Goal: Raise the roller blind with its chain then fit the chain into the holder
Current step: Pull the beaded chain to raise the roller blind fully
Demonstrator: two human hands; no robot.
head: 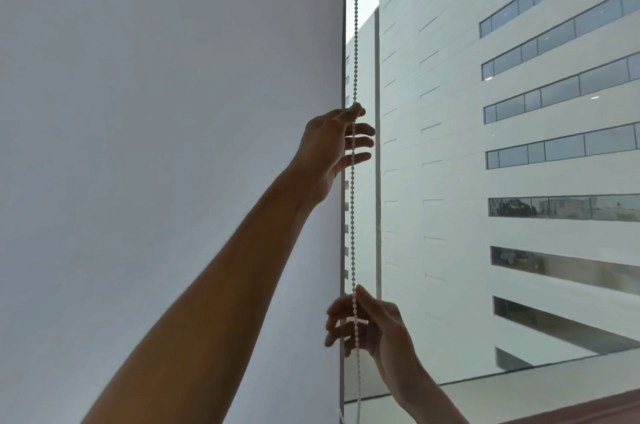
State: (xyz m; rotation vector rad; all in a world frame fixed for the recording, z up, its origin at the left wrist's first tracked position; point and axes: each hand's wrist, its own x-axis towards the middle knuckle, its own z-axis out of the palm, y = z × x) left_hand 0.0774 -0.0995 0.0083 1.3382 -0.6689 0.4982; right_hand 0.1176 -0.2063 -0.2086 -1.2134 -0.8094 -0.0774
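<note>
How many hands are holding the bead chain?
2. The left hand pinches the chain high up, beside the edge of the blind. The right hand pinches it lower down, near the bottom of the window.

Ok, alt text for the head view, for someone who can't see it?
Both hands hold the bead chain beside a lowered white blind: the left hand pinches it high up, the right hand grips it lower down. Right of the chain, a window shows a pale building.

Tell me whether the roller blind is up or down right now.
Down: the roller blind covers the pane past the frame's bottom edge. Left hand pinches the bead chain; right hand holds it lower.
</note>
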